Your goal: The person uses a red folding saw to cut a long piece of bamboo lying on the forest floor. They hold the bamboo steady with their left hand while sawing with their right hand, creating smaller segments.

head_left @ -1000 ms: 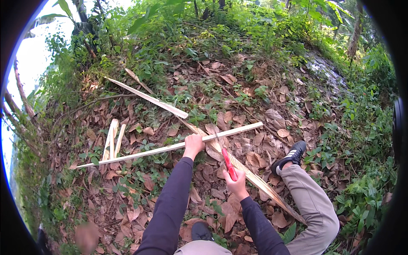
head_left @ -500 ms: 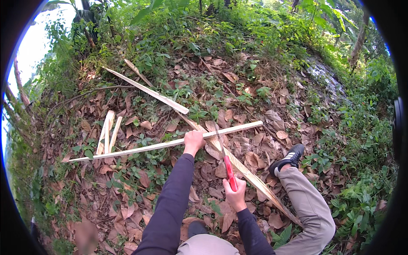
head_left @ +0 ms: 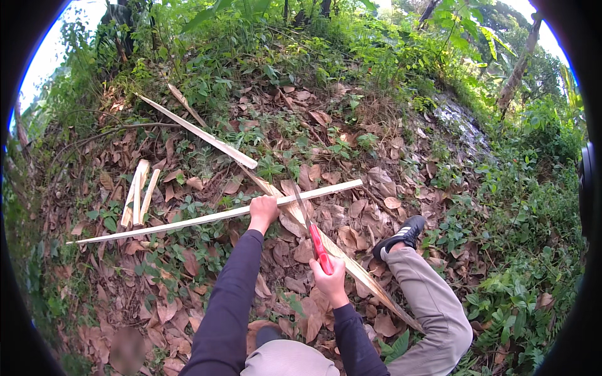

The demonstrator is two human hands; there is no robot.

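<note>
No words, labels, numbers or signs can be read on anything here.

Saw handle (head_left: 322,250): red. Saw blade (head_left: 302,207): grey. Long strip (head_left: 175,224): pale cream. Plank (head_left: 360,272): yellow-tan, darker streaks lengthwise. Short offcuts (head_left: 148,195): cream. Sleeves (head_left: 227,304): dark navy. Trousers (head_left: 433,297): beige-grey. Shoe (head_left: 409,230): black, white stripes. Dead leaves (head_left: 166,310): brown. Plants (head_left: 514,241): green.
</note>
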